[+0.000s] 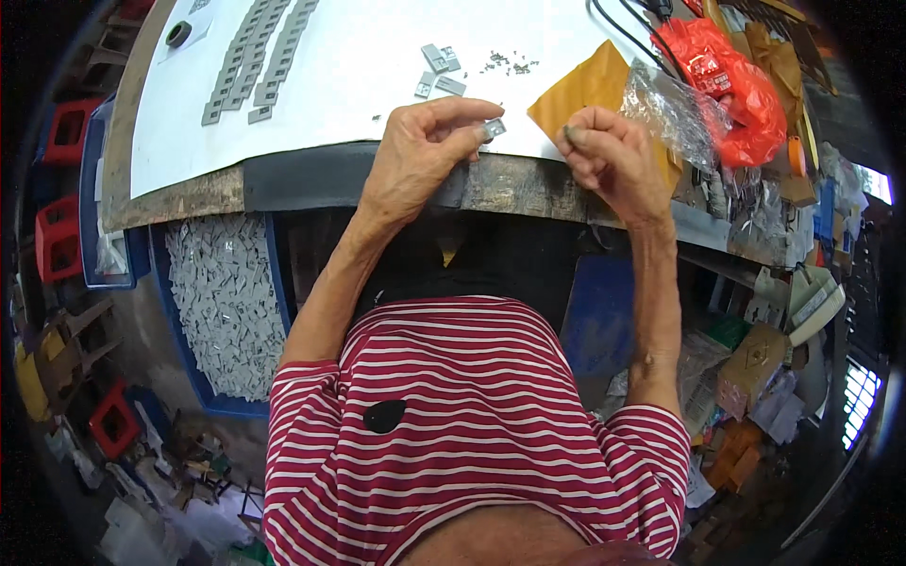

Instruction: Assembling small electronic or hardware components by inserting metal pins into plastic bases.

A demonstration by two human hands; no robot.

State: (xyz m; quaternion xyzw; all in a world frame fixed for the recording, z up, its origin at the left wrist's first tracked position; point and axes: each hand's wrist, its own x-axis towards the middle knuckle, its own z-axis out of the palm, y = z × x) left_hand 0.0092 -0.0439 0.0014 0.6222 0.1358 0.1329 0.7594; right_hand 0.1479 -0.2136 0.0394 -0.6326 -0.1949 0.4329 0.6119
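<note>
Between the thumb and index finger of my left hand (pixel 415 156) is a small grey plastic part (pixel 494 128), held just over the table's front edge. My right hand (pixel 618 160) is closed in a pinch to the right of it, in front of a yellow-brown paper sheet or envelope (pixel 580 90). Whatever its fingertips hold is too small to make out. A few loose grey plastic pieces (pixel 436 58) lie on the white tabletop (pixel 368 57) beyond my left hand. Tiny metal bits (pixel 510 64) are scattered to the right of those pieces.
Long rows of grey pieces (pixel 247 61) lie at the table's left, near a dark tape roll (pixel 177 35). Clear plastic (pixel 670 108) and a red plastic bag (pixel 727 90) crowd the right. Below the left edge, a blue bin (pixel 226 406) holds many grey parts.
</note>
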